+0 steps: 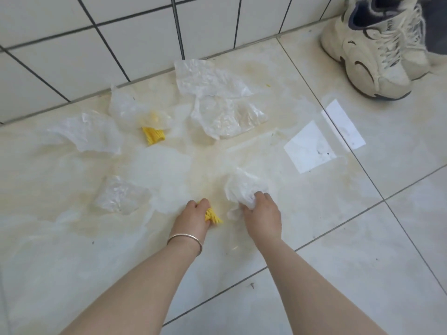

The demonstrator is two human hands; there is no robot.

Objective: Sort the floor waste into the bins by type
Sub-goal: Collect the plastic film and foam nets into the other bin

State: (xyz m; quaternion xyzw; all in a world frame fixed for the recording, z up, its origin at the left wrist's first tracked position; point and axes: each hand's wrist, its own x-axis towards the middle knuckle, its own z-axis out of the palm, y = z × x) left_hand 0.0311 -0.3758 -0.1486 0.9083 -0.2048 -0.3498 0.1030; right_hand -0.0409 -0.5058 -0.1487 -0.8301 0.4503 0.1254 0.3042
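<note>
My left hand [193, 217], with a thin bangle on the wrist, grips a yellow foam net sleeve [214, 216] low over the floor. Beside it my right hand [262, 213] clutches a crumpled clear plastic bag [242, 184]. A second yellow foam net [152, 135] lies farther off, half under a clear bag [128, 107]. More clear bags lie scattered: one at the left [89, 131], one near my left hand [121, 195], and two overlapping ones [212, 81] [225, 117] near the wall. No bins are in view.
A white tiled wall [96, 44] bounds the far side of the glossy beige floor [338, 238]. Another person's cream sneaker [372, 49] stands at the top right. Bright window reflections [309, 146] lie on the tiles right of the litter.
</note>
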